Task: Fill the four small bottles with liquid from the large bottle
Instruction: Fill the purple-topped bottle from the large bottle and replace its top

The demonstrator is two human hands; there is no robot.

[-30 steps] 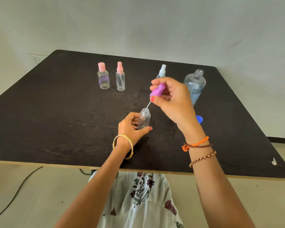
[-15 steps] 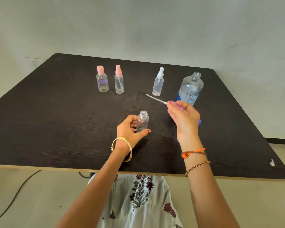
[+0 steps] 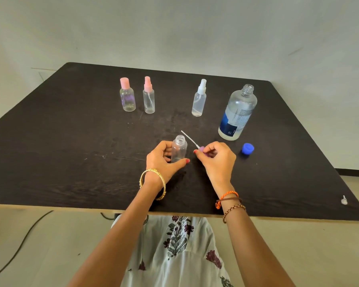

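Near the middle of the frame, the left hand [image 3: 164, 157] is curling round an open small bottle [image 3: 179, 151], which is standing upright on the dark table [image 3: 71, 141] with its neck uncovered. Just to the right of it, the right hand [image 3: 217, 159] is pinching a purple spray pump [image 3: 202, 149] between fingertips and thumb, its thin white tube sticking out toward the upper left, past the bottle's mouth without touching it. Right of centre, the large bottle [image 3: 237, 113] is standing uncapped, clear liquid showing inside it, and its blue cap [image 3: 247, 149] is lying on the table just below and to the right of it. Across the upper middle of the frame three more small bottles are standing capped: a pink-capped bottle [image 3: 127, 95] and a pink spray bottle [image 3: 148, 96] close together at the left, and a white spray bottle [image 3: 199, 99] apart from them, nearer the large bottle.
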